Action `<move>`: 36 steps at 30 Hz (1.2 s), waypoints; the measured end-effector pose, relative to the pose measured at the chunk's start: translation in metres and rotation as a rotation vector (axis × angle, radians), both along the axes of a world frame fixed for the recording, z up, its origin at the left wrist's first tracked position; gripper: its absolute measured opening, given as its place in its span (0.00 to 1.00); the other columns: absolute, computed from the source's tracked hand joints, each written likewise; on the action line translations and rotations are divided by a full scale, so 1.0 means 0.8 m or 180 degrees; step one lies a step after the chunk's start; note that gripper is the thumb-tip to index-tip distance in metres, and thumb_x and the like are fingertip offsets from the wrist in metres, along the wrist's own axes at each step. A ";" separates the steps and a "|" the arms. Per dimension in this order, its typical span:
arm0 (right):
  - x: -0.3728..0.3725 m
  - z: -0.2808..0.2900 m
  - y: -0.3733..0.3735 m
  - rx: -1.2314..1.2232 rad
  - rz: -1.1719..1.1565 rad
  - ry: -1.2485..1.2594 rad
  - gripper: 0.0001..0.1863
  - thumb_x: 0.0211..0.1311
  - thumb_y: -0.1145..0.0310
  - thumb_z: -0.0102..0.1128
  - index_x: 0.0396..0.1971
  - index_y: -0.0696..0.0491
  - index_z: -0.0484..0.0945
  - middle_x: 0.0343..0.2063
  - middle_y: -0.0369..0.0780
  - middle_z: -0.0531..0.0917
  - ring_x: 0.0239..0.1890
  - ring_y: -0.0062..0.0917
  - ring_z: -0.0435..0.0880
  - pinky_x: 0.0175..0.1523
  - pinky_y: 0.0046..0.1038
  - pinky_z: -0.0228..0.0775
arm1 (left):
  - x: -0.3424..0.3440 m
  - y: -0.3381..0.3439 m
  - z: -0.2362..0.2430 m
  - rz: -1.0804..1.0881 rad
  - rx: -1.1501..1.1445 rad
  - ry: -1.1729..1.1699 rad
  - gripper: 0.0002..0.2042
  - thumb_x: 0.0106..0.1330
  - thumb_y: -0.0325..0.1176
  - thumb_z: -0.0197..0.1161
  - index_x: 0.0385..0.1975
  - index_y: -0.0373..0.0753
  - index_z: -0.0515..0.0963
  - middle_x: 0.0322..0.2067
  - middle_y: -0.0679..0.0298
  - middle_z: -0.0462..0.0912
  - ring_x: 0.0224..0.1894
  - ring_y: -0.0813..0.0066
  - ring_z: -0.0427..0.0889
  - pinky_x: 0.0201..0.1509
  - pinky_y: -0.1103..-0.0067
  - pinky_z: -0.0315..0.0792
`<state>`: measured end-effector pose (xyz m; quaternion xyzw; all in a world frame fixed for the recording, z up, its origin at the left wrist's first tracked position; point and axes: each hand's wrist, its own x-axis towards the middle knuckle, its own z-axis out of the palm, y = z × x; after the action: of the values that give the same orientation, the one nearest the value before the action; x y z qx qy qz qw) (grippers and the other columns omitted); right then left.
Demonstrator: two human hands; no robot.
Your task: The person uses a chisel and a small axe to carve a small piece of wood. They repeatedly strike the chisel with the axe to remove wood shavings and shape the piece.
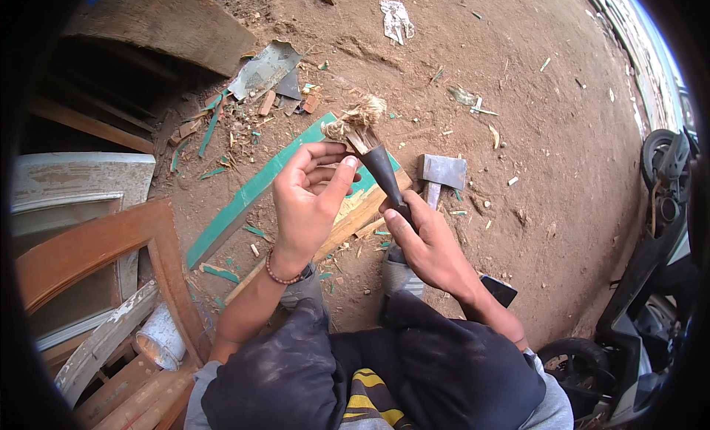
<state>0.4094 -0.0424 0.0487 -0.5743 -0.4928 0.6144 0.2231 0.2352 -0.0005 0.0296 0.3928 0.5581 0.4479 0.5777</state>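
My right hand (425, 241) is closed around the narrow dark shank of what looks like a socket chisel (382, 171), tilted up and to the left. Its black socket widens toward a splintered wooden handle end, mushroomed into pale fibres. The lower end is hidden in my fist. My left hand (310, 197) is beside the frayed end, thumb and fingers loosely curled and apart; whether the fingertips touch the wood I cannot tell. Beneath my hands lies a green-painted wooden beam (248, 197) with a bare, chipped face. A square-headed metal hammer (442, 171) rests on the dirt right of the chisel.
Wood chips and green splinters litter the dirt around a bent metal sheet (268, 68). Wooden frames (159, 234) and a paint-stained white bucket (161, 337) crowd the left. A dark flat object like a phone (498, 289) is beside my right forearm. A motorbike (651, 282) is at right.
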 end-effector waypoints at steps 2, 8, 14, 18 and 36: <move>-0.002 -0.001 -0.002 0.0170 -0.0057 -0.0057 0.14 0.72 0.63 0.45 0.43 0.60 0.72 0.24 0.36 0.71 0.29 0.19 0.69 0.35 0.25 0.61 | 0.000 -0.004 0.001 0.0116 0.0217 0.0174 0.10 0.64 0.25 0.63 0.42 0.29 0.75 0.35 0.59 0.83 0.30 0.80 0.83 0.31 0.86 0.77; -0.003 -0.004 -0.007 0.0149 -0.0135 -0.0001 0.15 0.73 0.64 0.42 0.45 0.61 0.69 0.28 0.47 0.73 0.32 0.32 0.73 0.40 0.33 0.64 | 0.004 -0.004 0.011 0.0179 0.0295 0.0378 0.10 0.63 0.25 0.64 0.42 0.28 0.77 0.26 0.61 0.82 0.22 0.81 0.80 0.25 0.86 0.74; -0.005 -0.002 -0.007 0.0258 -0.0124 -0.0130 0.16 0.73 0.63 0.42 0.47 0.62 0.68 0.33 0.53 0.75 0.37 0.41 0.76 0.45 0.37 0.66 | 0.010 0.001 0.014 0.0378 -0.0066 0.0036 0.11 0.62 0.28 0.67 0.38 0.27 0.79 0.26 0.62 0.84 0.22 0.85 0.79 0.24 0.87 0.74; -0.005 -0.007 -0.010 0.0388 -0.0084 -0.0193 0.16 0.73 0.63 0.44 0.48 0.62 0.67 0.36 0.54 0.76 0.41 0.44 0.77 0.47 0.37 0.67 | 0.006 0.002 0.009 0.0405 -0.0099 -0.0137 0.12 0.61 0.28 0.67 0.38 0.26 0.77 0.27 0.59 0.83 0.21 0.80 0.81 0.22 0.84 0.75; -0.004 -0.017 -0.016 0.0990 -0.0033 -0.0317 0.12 0.65 0.69 0.58 0.43 0.59 0.70 0.30 0.45 0.78 0.32 0.28 0.79 0.37 0.29 0.70 | -0.012 0.003 0.001 0.0034 -0.0764 -0.1665 0.05 0.64 0.28 0.64 0.34 0.36 0.75 0.27 0.64 0.80 0.24 0.80 0.78 0.23 0.82 0.73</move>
<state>0.4059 -0.0554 0.0349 -0.5651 -0.5895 0.5003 0.2877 0.2252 0.0022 0.0306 0.1898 0.4412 0.4677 0.7420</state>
